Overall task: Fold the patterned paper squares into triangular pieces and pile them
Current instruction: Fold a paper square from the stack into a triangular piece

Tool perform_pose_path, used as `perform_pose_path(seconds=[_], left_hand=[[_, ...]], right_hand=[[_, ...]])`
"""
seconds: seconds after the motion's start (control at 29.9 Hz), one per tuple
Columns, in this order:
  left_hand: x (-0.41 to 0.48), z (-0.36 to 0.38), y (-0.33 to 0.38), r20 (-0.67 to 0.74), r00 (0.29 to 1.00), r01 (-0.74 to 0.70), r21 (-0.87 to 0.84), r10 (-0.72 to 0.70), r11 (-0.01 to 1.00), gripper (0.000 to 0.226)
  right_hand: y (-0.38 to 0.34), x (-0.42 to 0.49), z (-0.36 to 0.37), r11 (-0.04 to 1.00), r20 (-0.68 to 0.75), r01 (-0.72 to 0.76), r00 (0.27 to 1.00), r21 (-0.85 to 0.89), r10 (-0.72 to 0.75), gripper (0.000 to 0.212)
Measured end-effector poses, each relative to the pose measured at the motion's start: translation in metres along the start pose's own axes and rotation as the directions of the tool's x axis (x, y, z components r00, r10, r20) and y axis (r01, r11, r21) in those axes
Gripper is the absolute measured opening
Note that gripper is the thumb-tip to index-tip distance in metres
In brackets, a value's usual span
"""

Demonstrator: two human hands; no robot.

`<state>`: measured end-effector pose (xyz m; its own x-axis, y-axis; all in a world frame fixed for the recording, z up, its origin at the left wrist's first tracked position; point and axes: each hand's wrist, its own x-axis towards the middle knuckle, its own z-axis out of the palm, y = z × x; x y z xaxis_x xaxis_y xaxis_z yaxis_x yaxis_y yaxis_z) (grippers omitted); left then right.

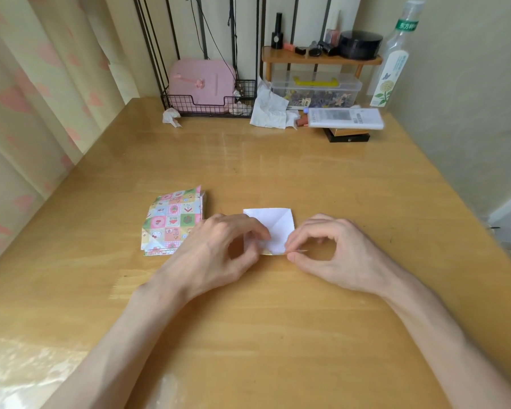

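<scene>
One paper square (273,227) lies white side up on the wooden table (278,320), with a diagonal crease showing. My left hand (219,249) pinches its near left part. My right hand (334,249) pinches its near right corner between thumb and forefinger. Just left of my left hand sits a stack of patterned paper squares (173,221) with small pink, green and yellow picture tiles. My left hand hides the stack's right edge and part of the white sheet.
At the table's far edge stand a black wire rack holding a pink case (202,84), crumpled tissues (270,109), a clear box (316,90) under a small wooden shelf, a white box (345,118) and a tall clear bottle (396,54). A curtain hangs at left.
</scene>
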<state>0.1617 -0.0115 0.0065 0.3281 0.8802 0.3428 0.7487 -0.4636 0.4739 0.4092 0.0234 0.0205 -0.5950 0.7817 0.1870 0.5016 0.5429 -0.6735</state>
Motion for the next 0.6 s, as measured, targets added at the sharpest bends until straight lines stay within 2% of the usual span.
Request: perform_pose_path(seconds=[0.07,0.17,0.37,0.6], left_hand=[[-0.002,-0.003,0.003,0.036,0.999,-0.002,-0.067,0.005,0.998,0.009],[-0.004,0.000,0.001,0.072,0.997,-0.001,-0.047,0.005,0.999,0.019],[-0.003,0.001,-0.010,0.013,1.000,0.024,0.036,-0.025,0.999,0.035],[-0.004,0.011,-0.018,-0.024,0.995,0.099,0.043,-0.098,0.994,0.035]], right_hand=[[0.001,0.001,0.001,1.000,-0.015,-0.020,1.000,0.012,0.021,0.010],[0.005,0.002,0.003,0.999,-0.030,-0.013,0.999,0.040,0.014,0.007],[0.008,0.005,0.011,0.992,-0.023,-0.025,0.999,0.122,0.028,0.006],[0.013,0.010,0.025,0.980,-0.119,-0.160,0.978,0.115,0.173,0.003]])
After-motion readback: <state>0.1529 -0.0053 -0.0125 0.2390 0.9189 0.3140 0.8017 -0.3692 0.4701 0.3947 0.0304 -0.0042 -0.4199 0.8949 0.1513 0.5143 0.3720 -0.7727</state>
